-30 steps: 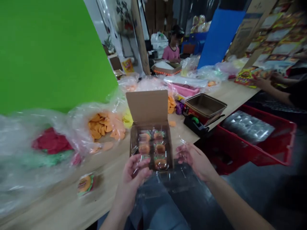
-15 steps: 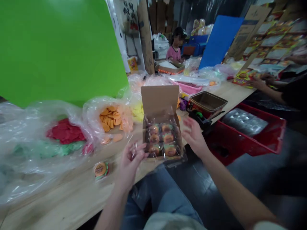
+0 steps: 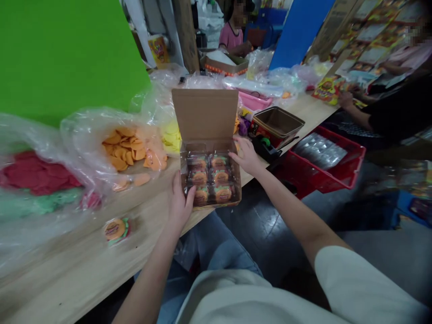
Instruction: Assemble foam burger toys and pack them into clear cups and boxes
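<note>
An open cardboard box (image 3: pixel 209 148) stands on the wooden table (image 3: pixel 77 256), its lid upright. Its clear tray holds several burger-shaped gummy candies (image 3: pixel 211 176) behind a shiny clear plastic layer. My left hand (image 3: pixel 180 200) presses against the box's left side. My right hand (image 3: pixel 246 157) has its fingers spread on the box's right edge. A single wrapped burger candy (image 3: pixel 115 230) lies on the table to the left of my left hand.
Plastic bags of orange (image 3: pixel 123 148), red (image 3: pixel 33 173) and yellow (image 3: pixel 170 137) pieces crowd the table's left. A brown tray (image 3: pixel 278 123), tape dispenser (image 3: pixel 265 147) and red crate (image 3: pixel 320 157) sit right. A co-worker's hand (image 3: pixel 346 101) rests on colourful packaging.
The box has moved farther onto the table, away from me. My hands have come in against its sides, and the clear plastic now lies over the candies.
</note>
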Tool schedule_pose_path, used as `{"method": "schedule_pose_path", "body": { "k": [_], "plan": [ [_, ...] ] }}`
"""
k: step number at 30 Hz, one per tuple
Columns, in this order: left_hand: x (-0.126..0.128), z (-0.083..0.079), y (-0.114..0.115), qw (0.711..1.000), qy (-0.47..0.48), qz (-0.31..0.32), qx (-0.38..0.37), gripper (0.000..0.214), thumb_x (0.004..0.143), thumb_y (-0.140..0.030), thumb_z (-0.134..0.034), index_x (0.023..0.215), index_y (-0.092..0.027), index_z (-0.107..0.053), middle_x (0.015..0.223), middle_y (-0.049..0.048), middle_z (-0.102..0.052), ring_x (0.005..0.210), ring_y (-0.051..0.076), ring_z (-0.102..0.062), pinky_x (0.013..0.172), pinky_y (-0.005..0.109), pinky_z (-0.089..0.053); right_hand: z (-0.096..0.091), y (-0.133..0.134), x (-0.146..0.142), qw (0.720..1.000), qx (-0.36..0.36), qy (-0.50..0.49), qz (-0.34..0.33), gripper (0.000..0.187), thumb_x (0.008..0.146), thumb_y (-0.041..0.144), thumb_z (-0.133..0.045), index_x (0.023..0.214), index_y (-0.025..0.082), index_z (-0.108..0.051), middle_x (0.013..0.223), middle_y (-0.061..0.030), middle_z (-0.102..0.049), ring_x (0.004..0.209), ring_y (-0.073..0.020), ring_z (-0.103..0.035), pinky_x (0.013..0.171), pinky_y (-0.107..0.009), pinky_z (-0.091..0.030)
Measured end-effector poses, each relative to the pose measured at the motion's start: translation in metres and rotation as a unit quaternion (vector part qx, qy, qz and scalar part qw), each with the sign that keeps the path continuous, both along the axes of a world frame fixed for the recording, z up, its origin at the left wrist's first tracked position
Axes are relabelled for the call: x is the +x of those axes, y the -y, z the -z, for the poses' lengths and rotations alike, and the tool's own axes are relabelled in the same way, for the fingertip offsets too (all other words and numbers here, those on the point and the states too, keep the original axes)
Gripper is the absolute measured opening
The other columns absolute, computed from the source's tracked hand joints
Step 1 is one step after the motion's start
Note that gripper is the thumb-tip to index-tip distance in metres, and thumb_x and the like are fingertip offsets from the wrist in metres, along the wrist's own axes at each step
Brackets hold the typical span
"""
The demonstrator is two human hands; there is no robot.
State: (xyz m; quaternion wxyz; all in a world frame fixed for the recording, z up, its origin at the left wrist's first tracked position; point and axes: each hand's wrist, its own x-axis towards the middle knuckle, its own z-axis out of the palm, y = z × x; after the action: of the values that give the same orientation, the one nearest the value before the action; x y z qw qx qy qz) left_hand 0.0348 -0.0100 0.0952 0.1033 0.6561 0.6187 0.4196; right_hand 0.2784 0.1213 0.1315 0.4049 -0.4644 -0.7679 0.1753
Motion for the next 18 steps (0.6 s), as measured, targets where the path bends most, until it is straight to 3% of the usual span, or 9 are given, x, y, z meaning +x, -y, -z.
{"method": "schedule_pose_path", "body": {
  "k": [4,8,12,15,18],
  "plan": [
    [0.000,-0.002,-0.002,0.995,-0.043,0.091,-0.020,0.059,0.087,-0.027,-0.041,0.140,-0.017,-0.018,0.146,0.0151,-0.020,0.134,0.024,-0.018,0.107,0.046,-0.021,0.008,-0.009,0.006,0.992,-0.091,-0.080,-0.019,0.054,0.080,0.031,-0.052,0.130,0.022,-0.036,0.129,-0.0090,-0.044,0.115,-0.0207,-0.044,0.091,-0.037,-0.042],
    [0.001,-0.011,-0.016,0.989,-0.117,0.082,-0.043,0.065,0.085,-0.027,-0.043,0.141,-0.012,-0.012,0.143,0.0168,-0.029,0.134,0.028,-0.018,0.106,0.051,-0.020,0.015,-0.013,0.008,0.969,-0.163,-0.182,-0.032,0.057,0.082,0.030,-0.048,0.134,0.022,-0.028,0.119,-0.0066,-0.054,0.107,-0.0177,-0.051,0.094,-0.038,-0.041],
    [0.000,-0.020,-0.017,0.977,-0.182,0.067,-0.093,0.053,0.086,-0.025,-0.038,0.137,-0.016,-0.027,0.137,0.0136,-0.039,0.129,0.028,-0.030,0.102,0.048,-0.029,0.013,-0.011,0.001,0.964,-0.183,-0.189,-0.045,0.060,0.080,0.028,-0.049,0.136,0.024,-0.027,0.129,-0.0057,-0.047,0.106,-0.0180,-0.052,0.093,-0.038,-0.042],
    [-0.009,-0.023,0.003,0.975,-0.181,0.042,-0.120,0.053,0.087,-0.024,-0.035,0.138,-0.018,-0.024,0.133,0.0138,-0.042,0.119,0.025,-0.044,0.095,0.042,-0.040,0.007,-0.001,-0.018,0.968,-0.188,-0.162,-0.048,0.059,0.080,0.027,-0.048,0.136,0.022,-0.028,0.132,-0.0075,-0.044,0.103,-0.0192,-0.054,0.088,-0.037,-0.045],
    [-0.034,-0.021,0.045,0.970,-0.202,-0.017,-0.134,0.056,0.087,-0.027,-0.038,0.140,-0.021,-0.021,0.127,0.0138,-0.046,0.111,0.027,-0.050,0.089,0.044,-0.044,0.003,0.021,-0.049,0.980,-0.151,-0.105,-0.078,0.057,0.082,0.026,-0.044,0.136,0.017,-0.028,0.129,-0.0111,-0.046,0.106,-0.0203,-0.052,0.089,-0.037,-0.044]
  ]
}}
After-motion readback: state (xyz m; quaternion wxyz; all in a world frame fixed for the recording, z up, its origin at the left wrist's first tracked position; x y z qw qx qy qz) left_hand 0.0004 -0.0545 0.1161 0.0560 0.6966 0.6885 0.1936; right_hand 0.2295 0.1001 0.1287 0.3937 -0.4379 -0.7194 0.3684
